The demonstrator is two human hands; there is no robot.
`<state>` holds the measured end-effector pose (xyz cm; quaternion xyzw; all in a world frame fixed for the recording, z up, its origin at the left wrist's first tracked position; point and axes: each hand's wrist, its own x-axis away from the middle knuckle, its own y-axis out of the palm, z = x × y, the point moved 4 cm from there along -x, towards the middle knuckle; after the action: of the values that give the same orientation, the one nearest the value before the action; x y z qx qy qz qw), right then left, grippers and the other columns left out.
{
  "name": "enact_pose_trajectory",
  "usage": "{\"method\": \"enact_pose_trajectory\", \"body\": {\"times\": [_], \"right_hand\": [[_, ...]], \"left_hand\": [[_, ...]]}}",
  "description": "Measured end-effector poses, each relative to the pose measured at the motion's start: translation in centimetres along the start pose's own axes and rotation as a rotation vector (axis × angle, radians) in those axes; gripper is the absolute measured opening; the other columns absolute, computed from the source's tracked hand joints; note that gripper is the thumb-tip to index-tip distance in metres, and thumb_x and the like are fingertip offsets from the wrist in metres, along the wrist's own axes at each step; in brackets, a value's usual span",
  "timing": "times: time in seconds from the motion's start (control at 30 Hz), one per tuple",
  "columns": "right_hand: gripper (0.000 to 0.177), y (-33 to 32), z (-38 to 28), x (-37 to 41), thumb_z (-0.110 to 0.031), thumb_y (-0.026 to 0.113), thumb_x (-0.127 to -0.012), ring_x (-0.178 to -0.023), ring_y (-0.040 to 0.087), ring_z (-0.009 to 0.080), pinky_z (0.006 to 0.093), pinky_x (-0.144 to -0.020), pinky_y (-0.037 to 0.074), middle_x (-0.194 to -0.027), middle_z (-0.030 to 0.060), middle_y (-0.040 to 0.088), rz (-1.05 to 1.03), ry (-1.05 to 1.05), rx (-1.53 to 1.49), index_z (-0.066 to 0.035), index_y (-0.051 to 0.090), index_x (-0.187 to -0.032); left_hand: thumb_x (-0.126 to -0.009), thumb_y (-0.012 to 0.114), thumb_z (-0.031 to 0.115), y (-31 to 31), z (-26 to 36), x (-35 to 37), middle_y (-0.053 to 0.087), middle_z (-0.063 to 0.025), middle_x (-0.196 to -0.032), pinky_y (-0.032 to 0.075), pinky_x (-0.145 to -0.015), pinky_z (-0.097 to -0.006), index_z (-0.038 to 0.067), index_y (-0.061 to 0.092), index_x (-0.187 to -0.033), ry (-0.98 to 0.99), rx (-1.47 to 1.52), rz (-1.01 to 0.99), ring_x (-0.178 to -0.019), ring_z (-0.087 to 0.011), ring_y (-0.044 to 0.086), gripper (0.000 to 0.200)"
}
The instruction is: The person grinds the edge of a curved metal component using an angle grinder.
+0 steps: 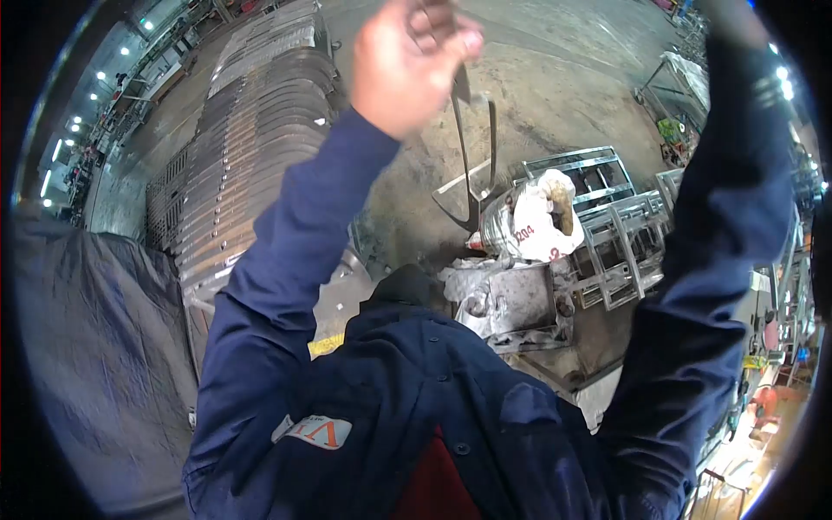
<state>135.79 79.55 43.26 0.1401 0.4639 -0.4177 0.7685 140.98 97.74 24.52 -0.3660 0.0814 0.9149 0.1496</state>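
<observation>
My left hand (407, 74) is raised at the top middle, in front of the chest, its fingers curled in and the thumb across near them. I cannot tell what, if anything, is in it. Beside its thumb side, a thin dark metal frame (471, 173) overlaps the hand's edge in this view and runs down toward the floor. My right hand (737, 22) is lifted to the top right corner, dark, blurred and partly cut off by the edge. Both arms wear navy sleeves.
Left of me stands a long row of curved, slatted metal panels (260, 130), with a dark cover (104, 347) nearby. Ahead are a stained white sack (542, 217), a dirty square metal piece (520, 299) and welded metal frames (624, 243) on the concrete floor (572, 95). Cluttered racks line the right.
</observation>
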Motion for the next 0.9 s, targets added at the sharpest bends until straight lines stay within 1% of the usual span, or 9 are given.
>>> {"method": "enact_pose_trajectory", "body": {"times": [0.03,0.1,0.13,0.23,0.4,0.6,0.67,0.87,0.9], "right_hand": [[0.06,1.1,1.0,3.0,-0.005,0.07,-0.081,-0.122,0.057,0.0286,0.0393,-0.107,0.044,-0.134,0.0182,0.058,-0.01,0.106,-0.035,-0.004,0.051,-0.138],[0.052,2.5,-1.9,14.2,-0.024,0.075,-0.08,-0.111,0.059,0.025,0.0405,-0.098,0.045,-0.12,0.0143,0.063,-0.222,0.772,-0.253,-0.001,0.06,-0.124],[0.061,4.4,-3.8,18.2,-0.023,0.079,-0.078,-0.115,0.058,0.0268,0.041,-0.101,0.043,-0.124,0.016,0.062,-0.291,0.79,-0.225,-0.001,0.057,-0.129],[0.105,11.6,-10.6,36.5,-0.038,0.091,-0.063,-0.129,0.052,0.037,0.0456,-0.107,0.042,-0.133,0.0277,0.055,-0.56,1.411,-0.397,0.008,0.039,-0.142],[0.104,21.8,-9.7,43.0,-0.03,0.088,-0.065,-0.12,0.051,0.0436,0.0466,-0.103,0.041,-0.132,0.0291,0.05,-0.493,1.38,0.017,0.007,0.032,-0.144],[0.103,38.6,8.1,38.8,-0.024,0.086,-0.064,-0.124,0.046,0.0464,0.0491,-0.107,0.037,-0.137,0.0294,0.046,-0.547,1.174,0.104,0.009,0.031,-0.144],[0.093,45.0,12.4,40.0,-0.023,0.076,-0.074,-0.127,0.044,0.0465,0.0502,-0.109,0.034,-0.14,0.0286,0.043,-0.629,1.208,0.095,0.01,0.028,-0.146],[0.082,57.3,20.3,45.2,-0.019,0.07,-0.079,-0.095,0.065,0.0383,0.0434,-0.078,0.056,-0.123,0.0285,0.055,-0.633,1.241,-0.008,0.011,0.03,-0.143],[0.079,58.2,22.0,44.9,-0.019,0.069,-0.08,-0.086,0.066,0.0383,0.0428,-0.071,0.056,-0.117,0.0287,0.058,-0.586,1.194,-0.009,0.012,0.032,-0.142]], "left_hand": [[-0.087,0.066,0.001,-1.1,-1.2,-2.5,0.065,-0.0184,-0.105,0.058,-0.079,-0.0301,-0.007,0.046,-0.121,0.002,0.013,0.01,-0.091,-0.0188,0.067,0.041],[-0.085,0.066,-0.002,-3.5,-2.4,-7.2,0.066,-0.0189,-0.099,0.059,-0.072,-0.03,-0.008,0.047,-0.117,0.007,-0.024,0.045,-0.084,-0.0193,0.068,0.037],[-0.085,0.066,-0.002,-4.9,-3.2,-9.4,0.067,-0.0181,-0.096,0.059,-0.069,-0.0301,-0.009,0.047,-0.115,0.012,-0.077,0.074,-0.079,-0.0198,0.069,0.036],[-0.088,0.065,0.003,-9.0,-8.2,-16.2,0.068,-0.017,-0.096,0.058,-0.064,-0.0291,-0.011,0.046,-0.121,-0.059,-0.075,0.164,-0.076,-0.0216,0.07,0.041],[-0.086,0.066,0.004,-13.2,-20.4,-25.5,0.07,-0.0165,-0.097,0.058,-0.065,-0.0308,-0.01,0.049,-0.121,-0.149,-0.11,0.229,-0.078,-0.0224,0.071,0.041],[-0.087,0.067,0.004,-14.8,-36.9,-34.5,0.069,-0.0209,-0.106,0.055,-0.058,-0.0293,-0.013,0.043,-0.13,-0.177,-0.24,0.387,-0.079,-0.0239,0.072,0.052],[-0.084,0.066,-0.003,-14.9,-40.2,-37.1,0.07,-0.0197,-0.102,0.055,-0.063,-0.0287,-0.013,0.045,-0.128,-0.164,-0.244,0.43,-0.078,-0.0221,0.071,0.05],[-0.08,0.066,-0.009,-15.5,-43.9,-46.3,0.069,-0.0182,-0.099,0.056,-0.071,-0.0268,-0.013,0.051,-0.12,0.078,-0.544,0.403,-0.082,-0.0182,0.068,0.043],[-0.081,0.072,0.003,-15.5,-44.6,-48.1,0.069,-0.0229,-0.102,0.057,-0.074,-0.0309,-0.011,0.053,-0.12,0.115,-0.362,0.378,-0.085,-0.0235,0.07,0.046]]}}
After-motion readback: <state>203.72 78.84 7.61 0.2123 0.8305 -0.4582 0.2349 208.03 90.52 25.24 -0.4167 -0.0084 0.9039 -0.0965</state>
